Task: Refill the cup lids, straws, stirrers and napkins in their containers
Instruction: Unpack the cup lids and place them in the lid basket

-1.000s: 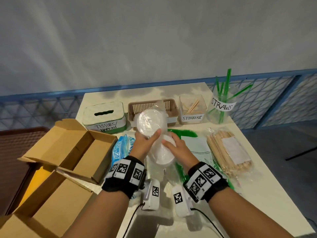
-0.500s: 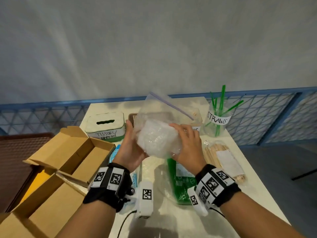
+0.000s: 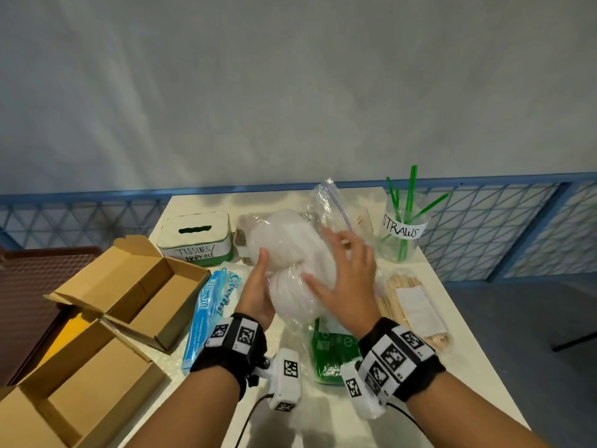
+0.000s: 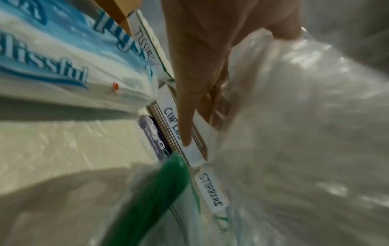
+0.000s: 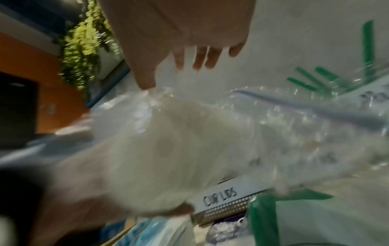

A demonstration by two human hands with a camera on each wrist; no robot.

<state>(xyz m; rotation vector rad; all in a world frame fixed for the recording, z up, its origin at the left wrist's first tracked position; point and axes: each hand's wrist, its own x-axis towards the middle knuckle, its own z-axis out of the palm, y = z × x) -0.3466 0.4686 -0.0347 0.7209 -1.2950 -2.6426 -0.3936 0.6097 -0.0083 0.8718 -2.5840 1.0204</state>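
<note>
A clear zip bag of white cup lids (image 3: 290, 250) is held above the table, in front of the brown basket labelled CUP LIDS (image 5: 221, 198). My left hand (image 3: 258, 292) grips the bag from the left and below, its thumb on the near side. On the bag's right side my right hand (image 3: 345, 279) lies with fingers spread and straight. The bag's zip edge (image 3: 336, 205) sticks up at the back. The basket (image 3: 240, 240) is mostly hidden behind the bag.
A tissue box (image 3: 197, 237) stands at the back left and a straws jar (image 3: 402, 234) at the back right. On the table lie a blue tissue pack (image 3: 210, 312), a green straw pack (image 3: 332, 350) and a stirrer pack (image 3: 410, 305). Open cardboard boxes (image 3: 129, 286) sit on the left.
The bag of lids was lifted off the table and turned on its side. My right hand's fingers have spread out over it, while my left hand keeps hold.
</note>
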